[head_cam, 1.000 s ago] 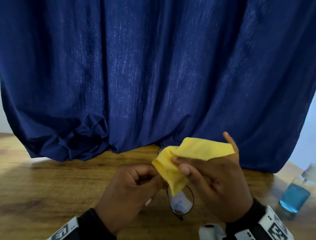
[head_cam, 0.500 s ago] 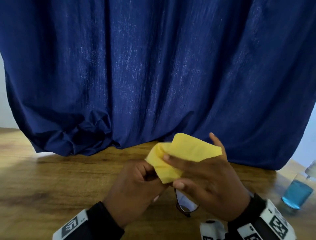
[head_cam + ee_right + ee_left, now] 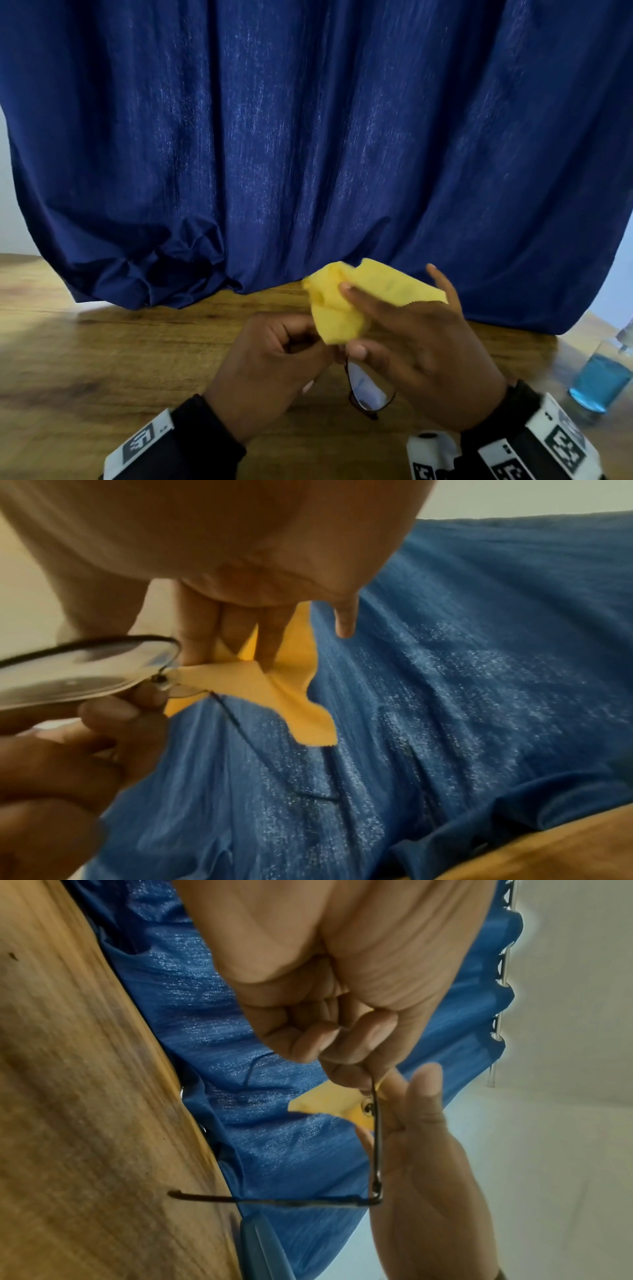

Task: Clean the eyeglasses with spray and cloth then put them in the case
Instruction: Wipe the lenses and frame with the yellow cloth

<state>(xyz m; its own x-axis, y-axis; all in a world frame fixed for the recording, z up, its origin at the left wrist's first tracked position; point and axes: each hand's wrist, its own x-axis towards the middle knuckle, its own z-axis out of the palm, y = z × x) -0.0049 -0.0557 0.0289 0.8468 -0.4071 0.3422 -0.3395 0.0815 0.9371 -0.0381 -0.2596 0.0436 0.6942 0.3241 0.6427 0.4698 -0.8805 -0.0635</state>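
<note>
Now, left hand point(image 3: 270, 368): you pinch the eyeglasses point(image 3: 368, 387) by the frame near the bridge, fingers curled tight, so both lenses stay free of skin.
Right hand point(image 3: 416, 353): your thumb and first fingers pinch the yellow microfibre cloth point(image 3: 346, 301) around the far lens; the little finger sticks out, idle.
Eyeglasses: held in the air above the wooden table point(image 3: 102, 359), between your two hands. The near lens hangs bare below your fingers; the far lens is wrapped in cloth and hidden from the head view.
Temple arm point(image 3: 274, 1201): unfolded, pointing toward the table, likely so it stays out of the wiping path.
Step in hand: by my judgement, wiping the far lens; the near one probably comes next.
Spray bottle point(image 3: 603, 380): stands with blue liquid at your right on the table, well apart from the hands.
Case: possibly the blue shape point(image 3: 263, 1253) at the table edge in the left wrist view; I cannot tell for sure.
Backdrop: a blue curtain point(image 3: 308, 137) hangs behind the table.
</note>
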